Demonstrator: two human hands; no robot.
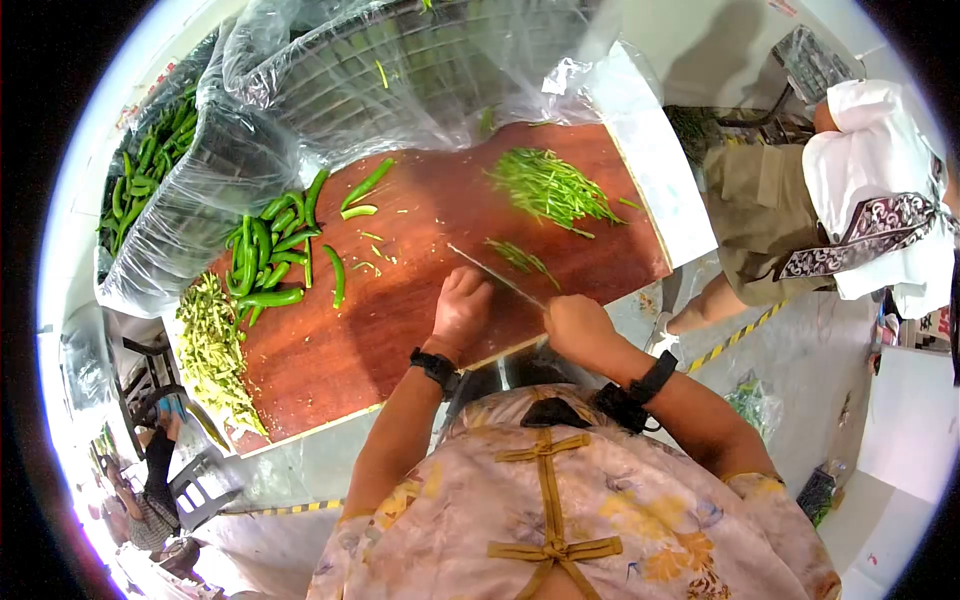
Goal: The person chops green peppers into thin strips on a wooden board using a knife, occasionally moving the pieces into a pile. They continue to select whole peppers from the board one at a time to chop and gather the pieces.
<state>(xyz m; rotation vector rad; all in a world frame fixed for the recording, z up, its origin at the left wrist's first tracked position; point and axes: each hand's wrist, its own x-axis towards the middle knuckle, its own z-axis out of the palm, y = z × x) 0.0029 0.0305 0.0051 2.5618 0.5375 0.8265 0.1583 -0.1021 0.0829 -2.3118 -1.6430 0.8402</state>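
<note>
My right hand (580, 330) is wrapped round the handle of a knife (497, 276), whose thin blade points up and left over the red-brown board (400, 340). Just left of the blade, my left hand (463, 308) is closed low over the board. Whatever its fingers hold, if anything, is hidden. A few thin green strips (522, 257) lie beyond the knife. Farther up sits a larger pile of cut green strips (550, 188). Whole green peppers (268, 250) are heaped on the left, with one long pepper (368, 183) lying apart.
Pale green scraps (212, 350) cover the board's left end. Behind it stands a large plastic-lined container (400, 80); a lined bin of green peppers (150, 165) is at the upper left. One person (780, 200) stands at the right, another (150, 500) is at the lower left.
</note>
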